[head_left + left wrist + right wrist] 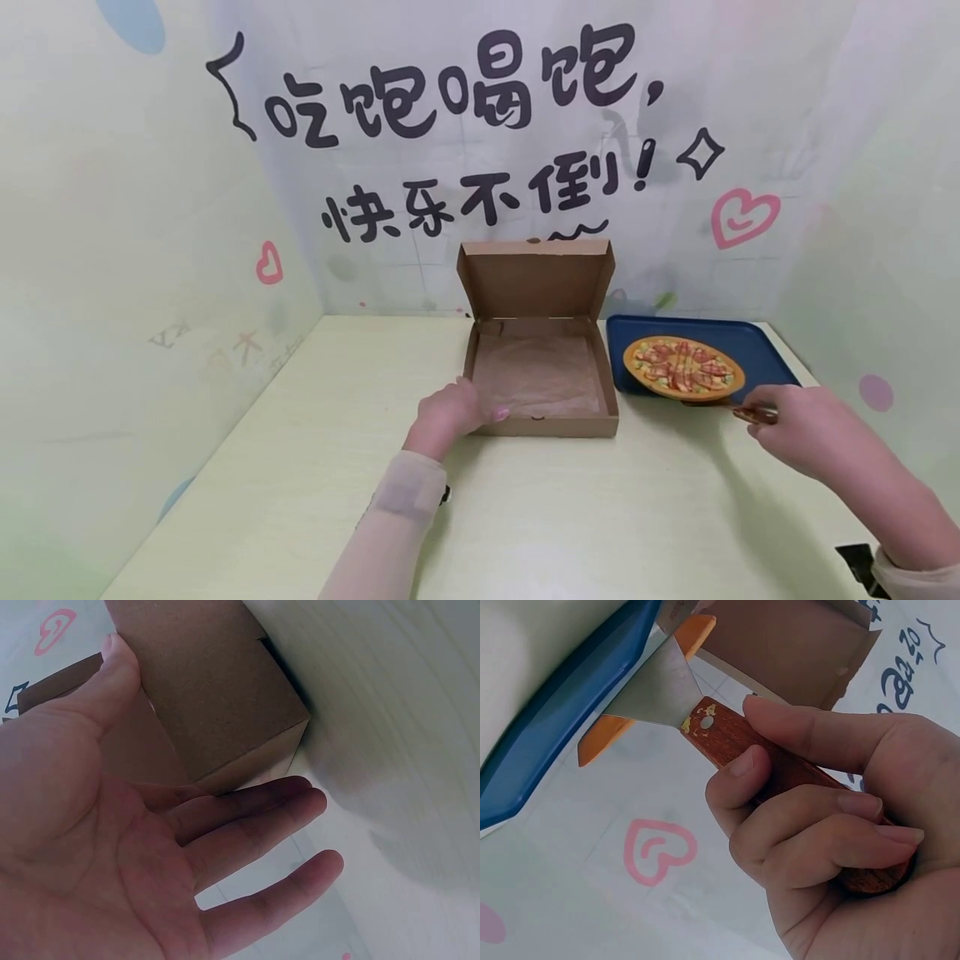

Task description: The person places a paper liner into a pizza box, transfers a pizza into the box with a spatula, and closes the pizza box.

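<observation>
An open cardboard pizza box (543,427) stands at the middle back, its lid (534,283) raised and brown paper (536,375) lining its bottom. My left hand (452,410) is at the box's front left corner; in the left wrist view the thumb (120,671) touches the box wall and the other fingers are extended. My right hand (798,429) grips the wooden handle (780,761) of a metal-bladed spatula (656,686). On the blade rests a round pizza (684,368), tilted, over the front left part of a blue tray (757,346).
The tray lies at the back right, right of the box and close to the right wall (877,292). A back wall (420,275) with large dark lettering stands behind the box lid. Pale tabletop (570,517) stretches in front and to the left.
</observation>
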`<state>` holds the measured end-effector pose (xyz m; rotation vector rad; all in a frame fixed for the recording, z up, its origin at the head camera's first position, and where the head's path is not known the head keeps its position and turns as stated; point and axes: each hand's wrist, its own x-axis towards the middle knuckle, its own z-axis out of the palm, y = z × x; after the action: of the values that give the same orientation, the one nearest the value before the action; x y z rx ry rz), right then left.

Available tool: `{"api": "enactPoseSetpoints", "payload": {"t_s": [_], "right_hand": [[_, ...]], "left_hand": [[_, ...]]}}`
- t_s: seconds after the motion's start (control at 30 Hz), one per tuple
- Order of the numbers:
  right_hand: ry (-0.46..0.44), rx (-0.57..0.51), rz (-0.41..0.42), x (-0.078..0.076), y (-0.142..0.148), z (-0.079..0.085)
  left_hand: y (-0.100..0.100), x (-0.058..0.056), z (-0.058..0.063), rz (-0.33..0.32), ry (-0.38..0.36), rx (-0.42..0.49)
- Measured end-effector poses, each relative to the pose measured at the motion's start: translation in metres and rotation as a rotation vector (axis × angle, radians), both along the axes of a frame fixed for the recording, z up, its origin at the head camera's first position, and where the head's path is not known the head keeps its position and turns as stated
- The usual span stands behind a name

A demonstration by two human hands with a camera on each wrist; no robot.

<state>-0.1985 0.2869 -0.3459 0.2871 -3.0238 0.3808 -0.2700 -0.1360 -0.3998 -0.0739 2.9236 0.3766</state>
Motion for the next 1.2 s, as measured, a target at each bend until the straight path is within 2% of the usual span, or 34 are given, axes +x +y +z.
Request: {"api": "enactPoseSetpoints", "payload": {"t_s": [0.27, 0.77, 1.03, 1.2], "right_hand": [[-0.025, -0.011, 0.001, 0.007, -0.01, 0.012], [0.017, 0.011, 0.036, 0.021, -0.024, 0.027], [0.044, 0.013, 0.083, 0.021, -0.042, 0.03], [0.032, 0.006, 0.109, 0.019, -0.052, 0.033]], "left_hand": [[-0.001, 0.001, 0.0, 0.003, -0.005, 0.002], [-0.001, -0.001, -0.001, 0.0, 0.0, 0.011], [-0.001, -0.001, -0.001, 0.001, -0.015, 0.022], [-0.001, -0.001, 0.0, 0.002, -0.018, 0.021]]}}
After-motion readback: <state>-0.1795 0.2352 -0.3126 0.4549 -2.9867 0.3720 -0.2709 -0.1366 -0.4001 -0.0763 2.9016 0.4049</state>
